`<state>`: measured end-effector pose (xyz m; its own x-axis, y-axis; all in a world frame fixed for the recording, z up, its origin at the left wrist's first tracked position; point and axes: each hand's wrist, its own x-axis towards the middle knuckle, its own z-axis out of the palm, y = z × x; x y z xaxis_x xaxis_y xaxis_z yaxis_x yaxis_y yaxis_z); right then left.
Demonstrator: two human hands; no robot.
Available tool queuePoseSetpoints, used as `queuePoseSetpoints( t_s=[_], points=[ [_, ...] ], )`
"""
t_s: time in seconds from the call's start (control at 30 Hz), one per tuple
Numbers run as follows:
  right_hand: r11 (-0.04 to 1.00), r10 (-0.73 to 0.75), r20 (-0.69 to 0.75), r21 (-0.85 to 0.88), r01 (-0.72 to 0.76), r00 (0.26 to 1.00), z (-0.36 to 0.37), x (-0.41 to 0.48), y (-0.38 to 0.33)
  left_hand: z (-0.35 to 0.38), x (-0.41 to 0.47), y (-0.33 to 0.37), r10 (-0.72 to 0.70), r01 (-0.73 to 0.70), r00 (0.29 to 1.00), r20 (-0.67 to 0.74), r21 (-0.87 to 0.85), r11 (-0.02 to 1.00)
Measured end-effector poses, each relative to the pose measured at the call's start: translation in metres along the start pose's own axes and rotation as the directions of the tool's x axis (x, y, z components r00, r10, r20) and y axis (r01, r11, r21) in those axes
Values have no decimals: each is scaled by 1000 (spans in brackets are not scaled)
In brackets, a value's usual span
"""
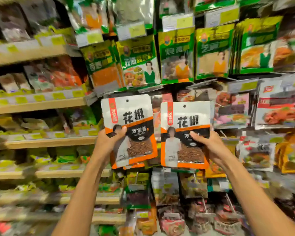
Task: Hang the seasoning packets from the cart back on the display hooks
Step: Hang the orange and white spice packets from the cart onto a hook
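I hold two white and orange seasoning packets up in front of the display. My left hand (109,138) grips the left packet (131,120) by its left side, thumb across the front; a second packet edge shows behind its bottom. My right hand (206,143) grips the right packet (186,123) at its right edge. Each packet has a small hang hole near the top. Both stand upright, side by side, a narrow gap between them. The hooks behind them are hidden.
Green seasoning packets (175,55) hang in rows above. Red and white packets (278,108) hang to the right, darker ones (192,188) below. Wooden shelves (41,104) with yellow price tags run along the left. No cart is in view.
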<state>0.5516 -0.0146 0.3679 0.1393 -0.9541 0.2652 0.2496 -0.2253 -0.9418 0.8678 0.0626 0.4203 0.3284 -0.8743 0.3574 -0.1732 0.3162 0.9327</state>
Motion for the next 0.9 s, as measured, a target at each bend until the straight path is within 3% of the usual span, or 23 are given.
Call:
queuePoseSetpoints(
  t_s=[0.17, 0.37, 0.5, 0.9],
  points=[
    [998, 55, 106, -1, -55, 993, 95, 19, 20, -95, 18, -6, -3, 9, 995, -100, 57, 998],
    [996, 84, 174, -9, -84, 981, 170, 52, 37, -160, 43, -20, -45, 51, 982, -184, 31, 998],
    [990, 143, 220, -39, -138, 965, 199, 81, 45, -178, 58, -25, -17, 20, 976, -216, 15, 1000],
    [986, 166, 151, -42, -162, 974, 239, 178, 73, -183, 110, -52, 22, -19, 963, -268, 13, 1000]
  ],
)
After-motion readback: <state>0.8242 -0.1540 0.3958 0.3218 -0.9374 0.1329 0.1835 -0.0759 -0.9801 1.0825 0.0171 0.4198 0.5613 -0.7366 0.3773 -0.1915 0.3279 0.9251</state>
